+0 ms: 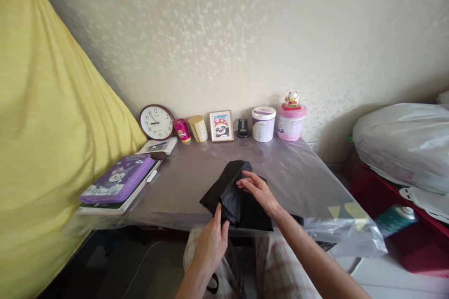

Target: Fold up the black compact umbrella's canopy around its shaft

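Observation:
A piece of thin black cloth (250, 208) lies folded at the front edge of the table, with a creased, shinier strip across its middle. My left hand (212, 240) is at the near end of that strip, its thumb and forefinger closed on the cloth's edge. On the strip's far right side rests my right hand (257, 189), fingers stretched out and touching the fabric. Below my left hand a dark length of material and a small black loop (213, 285) hang by my lap; whether they belong to the cloth I cannot tell.
Clear plastic covers the table (182, 182). Along the wall stand a round clock (156, 122), two small cans, a framed panda picture (221, 126) and two tubs. A purple case (119, 177) lies on books at left. White bags (403, 145) and a spray can (396, 219) are at right.

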Tool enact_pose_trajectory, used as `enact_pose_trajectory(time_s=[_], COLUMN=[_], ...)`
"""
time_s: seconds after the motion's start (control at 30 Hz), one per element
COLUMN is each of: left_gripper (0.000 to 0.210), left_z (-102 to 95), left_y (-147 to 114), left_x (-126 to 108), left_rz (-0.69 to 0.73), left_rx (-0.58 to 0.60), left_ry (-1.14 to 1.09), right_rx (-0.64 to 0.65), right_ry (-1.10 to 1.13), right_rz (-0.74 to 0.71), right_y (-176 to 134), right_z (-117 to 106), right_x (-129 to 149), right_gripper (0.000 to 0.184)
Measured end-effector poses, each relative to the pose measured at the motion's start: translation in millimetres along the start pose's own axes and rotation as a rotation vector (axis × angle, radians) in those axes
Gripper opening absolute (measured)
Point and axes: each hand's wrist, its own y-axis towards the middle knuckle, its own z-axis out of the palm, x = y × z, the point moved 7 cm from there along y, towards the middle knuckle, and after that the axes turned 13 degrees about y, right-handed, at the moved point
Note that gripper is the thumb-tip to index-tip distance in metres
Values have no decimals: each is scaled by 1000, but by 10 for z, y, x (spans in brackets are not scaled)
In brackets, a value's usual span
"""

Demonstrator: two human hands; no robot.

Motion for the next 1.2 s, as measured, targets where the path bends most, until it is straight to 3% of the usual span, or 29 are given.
enact_pose_trajectory(time_s=[0.13, 0.37, 0.5, 0.67, 0.83, 0.97, 1.2], left_gripper=[48, 51, 63, 53, 52, 51, 51], left_z=[13, 33, -45, -46, 16, 32, 76], left_y=[-2, -18, -60, -39, -10, -9, 1], left_x=[7, 6, 12, -66, -35, -29, -12], left_rz=[-10, -9, -50, 73, 61, 61, 78], left_rx=[2, -37, -91, -62, -47, -68, -78], left_ry=[19, 84, 95, 84, 16, 7, -25], right_rx=[126, 354, 377, 409, 302, 352, 328], right_ry=[-217, -810, -899, -900, -745, -816, -1021], right_rz=[-206, -578, -605, -618, -660, -662, -650], right_y=[33, -54, 35, 118, -92, -219, 361], right_z=[143, 445, 471, 488, 389, 312, 144], right_x=[17, 30, -49, -28, 200, 152, -10], right_gripper=[36, 28, 26, 26, 25, 27, 31])
